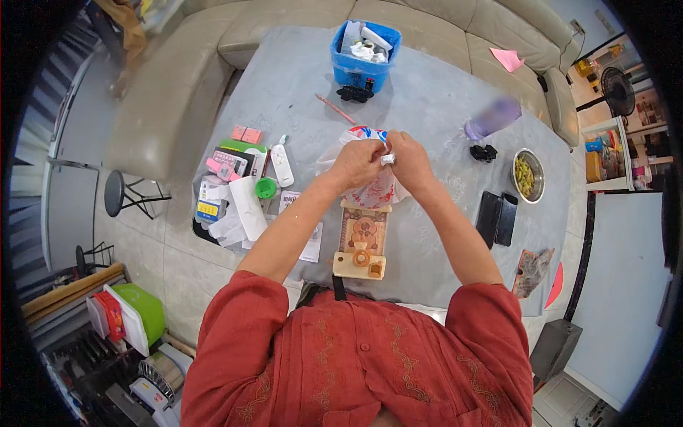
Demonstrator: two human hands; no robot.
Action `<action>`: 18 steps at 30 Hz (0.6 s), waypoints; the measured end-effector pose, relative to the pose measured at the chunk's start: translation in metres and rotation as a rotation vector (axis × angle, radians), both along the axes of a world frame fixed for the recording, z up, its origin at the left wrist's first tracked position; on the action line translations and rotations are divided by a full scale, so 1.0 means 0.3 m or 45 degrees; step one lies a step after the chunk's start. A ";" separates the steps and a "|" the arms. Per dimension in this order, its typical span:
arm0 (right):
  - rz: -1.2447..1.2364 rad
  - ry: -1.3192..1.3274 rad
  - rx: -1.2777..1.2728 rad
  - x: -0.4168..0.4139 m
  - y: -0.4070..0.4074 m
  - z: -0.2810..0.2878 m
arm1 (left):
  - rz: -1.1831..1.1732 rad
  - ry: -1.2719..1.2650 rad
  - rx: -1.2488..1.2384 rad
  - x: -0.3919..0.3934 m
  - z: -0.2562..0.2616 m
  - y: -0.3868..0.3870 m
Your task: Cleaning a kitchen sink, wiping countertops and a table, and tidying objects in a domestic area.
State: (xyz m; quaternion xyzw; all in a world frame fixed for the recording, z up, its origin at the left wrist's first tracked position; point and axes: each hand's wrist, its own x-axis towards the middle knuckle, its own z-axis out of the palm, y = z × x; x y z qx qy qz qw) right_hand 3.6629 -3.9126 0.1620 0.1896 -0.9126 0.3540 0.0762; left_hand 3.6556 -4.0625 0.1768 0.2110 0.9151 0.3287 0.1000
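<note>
My left hand and my right hand are close together above the middle of the table. Both pinch the gathered top of a thin white plastic bag with red and blue print. A small whitish twisted end shows between my fingers. What the bag holds is hidden. Just below it, nearer my body, lies a beige case with a bear picture and a small orange round piece at its near end. The bag's lower edge reaches the case's far end.
A blue bin with waste stands at the back. A pink pencil, purple bottle, steel bowl of food and black phone lie around. Left are a tissue roll, a green-lidded container and papers.
</note>
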 end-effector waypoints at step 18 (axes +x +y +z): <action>0.319 0.298 0.350 0.004 0.107 -0.001 | 0.052 -0.721 0.482 -0.049 0.001 -0.033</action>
